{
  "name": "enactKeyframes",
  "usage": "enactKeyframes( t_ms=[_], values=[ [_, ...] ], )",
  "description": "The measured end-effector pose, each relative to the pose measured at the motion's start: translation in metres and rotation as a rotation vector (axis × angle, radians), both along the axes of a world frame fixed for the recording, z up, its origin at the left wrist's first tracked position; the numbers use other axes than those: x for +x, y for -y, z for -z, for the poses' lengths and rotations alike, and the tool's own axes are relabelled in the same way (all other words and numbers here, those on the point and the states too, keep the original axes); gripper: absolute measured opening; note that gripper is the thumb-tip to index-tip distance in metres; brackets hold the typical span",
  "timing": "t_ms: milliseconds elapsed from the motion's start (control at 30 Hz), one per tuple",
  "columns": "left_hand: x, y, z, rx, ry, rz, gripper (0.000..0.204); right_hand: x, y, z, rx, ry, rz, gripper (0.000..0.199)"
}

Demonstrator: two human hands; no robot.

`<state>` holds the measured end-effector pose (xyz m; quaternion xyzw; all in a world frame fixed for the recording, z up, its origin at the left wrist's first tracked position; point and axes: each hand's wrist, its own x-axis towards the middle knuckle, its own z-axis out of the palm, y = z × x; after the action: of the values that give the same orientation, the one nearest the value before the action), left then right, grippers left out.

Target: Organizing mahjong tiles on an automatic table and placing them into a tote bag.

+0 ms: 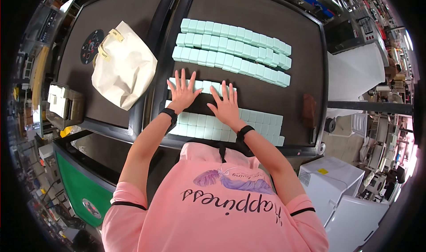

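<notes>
My left hand [183, 93] lies with fingers spread over the left part of a short row of pale green mahjong tiles [207, 87]. Over the right end of that row rests my right hand [226, 106], its fingers also apart and lying flat. Beyond my fingertips, three long rows of the same tiles [235, 62] run across the dark tabletop [262, 3]. Nearer to me, a block of mahjong tiles [261, 119] lies in several lines, partly covered by my right hand and wrist.
A cream cloth bag [126, 67] lies on the adjoining table at left, beside a round control panel [92, 47]. A brown box with white contents [66, 103] stands at that table's edge. A green panel [80, 185] is at lower left, white cabinets [330, 176] at lower right.
</notes>
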<state>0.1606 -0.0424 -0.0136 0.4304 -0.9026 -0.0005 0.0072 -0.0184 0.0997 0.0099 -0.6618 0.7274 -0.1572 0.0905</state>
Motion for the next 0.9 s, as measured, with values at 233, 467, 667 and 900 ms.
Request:
enactKeyframes(
  t_ms=[233,467,667,900],
  values=[
    [-0.02,0.029,0.007,0.004,-0.042,-0.066,0.075,-0.02,0.034,0.005,-0.037,-0.058,0.006,0.067],
    [-0.011,0.014,-0.003,0.048,-0.269,-0.051,0.071,-0.023,0.033,-0.001,-0.016,-0.069,0.009,0.064],
    [0.003,-0.017,-0.009,0.119,-0.191,0.033,0.071,-0.013,0.002,0.002,-0.001,0.021,0.047,0.056],
    [-0.006,0.004,-0.014,0.159,-0.11,0.075,0.071,-0.028,0.01,-0.001,-0.017,0.085,0.066,0.057]
  ],
)
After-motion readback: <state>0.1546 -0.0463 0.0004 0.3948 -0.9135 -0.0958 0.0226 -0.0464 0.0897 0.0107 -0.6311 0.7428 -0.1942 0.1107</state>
